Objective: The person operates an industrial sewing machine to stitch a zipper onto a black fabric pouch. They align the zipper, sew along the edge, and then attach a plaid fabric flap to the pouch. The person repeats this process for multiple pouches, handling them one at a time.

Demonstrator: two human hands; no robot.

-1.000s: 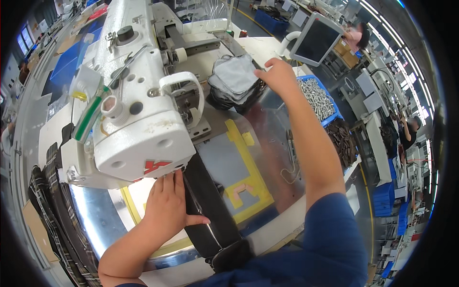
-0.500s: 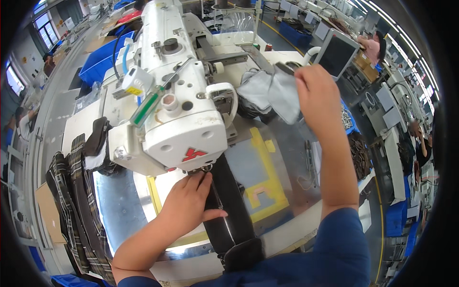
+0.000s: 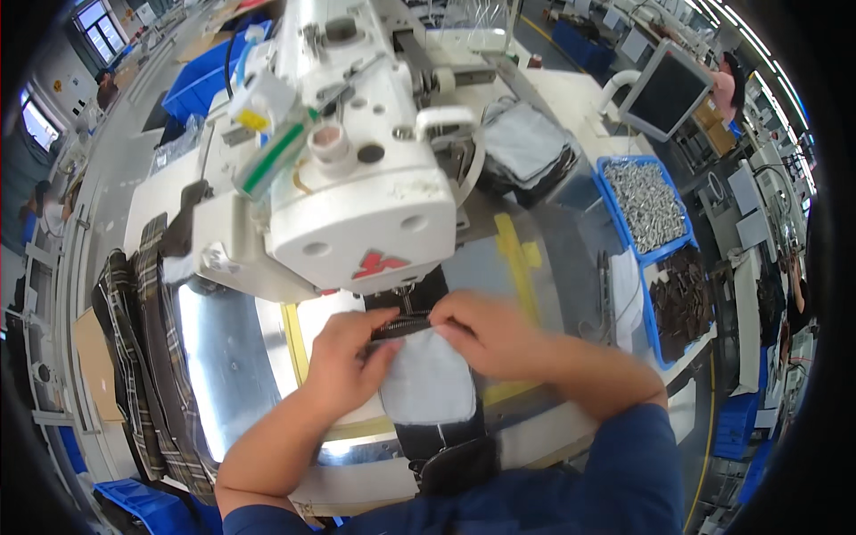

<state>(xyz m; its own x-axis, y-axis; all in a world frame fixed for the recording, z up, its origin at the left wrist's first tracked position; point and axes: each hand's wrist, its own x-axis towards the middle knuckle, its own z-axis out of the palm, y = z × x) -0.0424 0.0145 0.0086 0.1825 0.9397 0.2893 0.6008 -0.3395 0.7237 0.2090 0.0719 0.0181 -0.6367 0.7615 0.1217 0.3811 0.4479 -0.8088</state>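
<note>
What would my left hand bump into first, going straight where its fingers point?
Your left hand would likely meet the zipper first, then the right hand beyond it; exact depth is unclear.

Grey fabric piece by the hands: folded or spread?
Visible part spread: the grey fabric piece lies flat over the black strip, lower corners showing.

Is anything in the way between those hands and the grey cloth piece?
Nothing visible is: the left hand and right hand are right at the upper part of the grey cloth piece, and the black strip lies underneath it.
</note>
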